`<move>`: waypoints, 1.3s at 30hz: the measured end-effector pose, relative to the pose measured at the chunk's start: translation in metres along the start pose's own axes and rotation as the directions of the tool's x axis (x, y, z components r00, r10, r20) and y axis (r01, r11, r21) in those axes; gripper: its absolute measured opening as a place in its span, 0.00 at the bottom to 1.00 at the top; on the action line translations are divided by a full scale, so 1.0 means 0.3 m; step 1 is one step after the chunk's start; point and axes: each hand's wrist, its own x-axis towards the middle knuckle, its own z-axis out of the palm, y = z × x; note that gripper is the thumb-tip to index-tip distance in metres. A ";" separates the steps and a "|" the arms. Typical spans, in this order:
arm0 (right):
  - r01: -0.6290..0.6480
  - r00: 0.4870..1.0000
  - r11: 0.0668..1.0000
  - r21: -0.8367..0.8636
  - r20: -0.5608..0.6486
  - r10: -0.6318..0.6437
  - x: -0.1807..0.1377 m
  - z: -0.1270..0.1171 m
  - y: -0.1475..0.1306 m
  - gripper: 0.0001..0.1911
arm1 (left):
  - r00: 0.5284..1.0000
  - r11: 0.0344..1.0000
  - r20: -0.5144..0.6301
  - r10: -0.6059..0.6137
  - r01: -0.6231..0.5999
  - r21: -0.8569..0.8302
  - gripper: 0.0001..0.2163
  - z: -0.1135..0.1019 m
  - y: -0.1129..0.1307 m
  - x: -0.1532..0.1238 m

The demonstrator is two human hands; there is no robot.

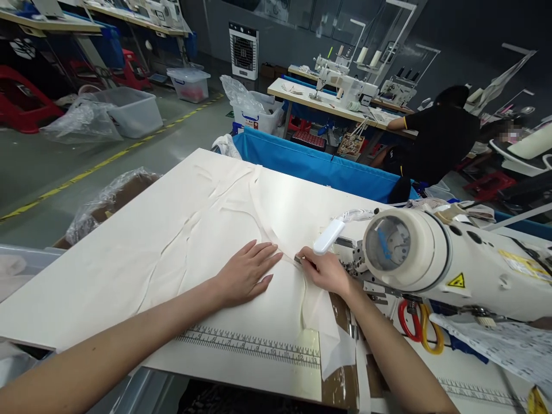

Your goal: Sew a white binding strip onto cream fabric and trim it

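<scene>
Cream fabric (207, 230) lies spread over the white sewing table (86, 276). My left hand (245, 273) rests flat on the cloth, fingers stretched out and pointing right. My right hand (325, 270) sits just right of it, fingers curled in a pinch on the fabric's edge, with a small metal tool that I cannot make out at the fingertips. It is directly in front of the needle area of the white sewing machine (431, 253). A strip of the cloth hangs over the table's front edge.
Scissors with red and yellow handles (418, 325) lie under the machine arm. A printed ruler (254, 345) runs along the table front. A blue fabric bin (319, 164) stands behind the table. A person in black (435, 138) works at another bench. Plastic bins (133, 109) sit on the floor at left.
</scene>
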 end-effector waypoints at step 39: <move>-0.056 0.996 0.998 0.039 -0.066 0.059 -0.079 0.021 0.015 0.11 | 0.998 0.997 0.047 0.046 -0.049 0.061 0.20 -0.017 0.130 0.072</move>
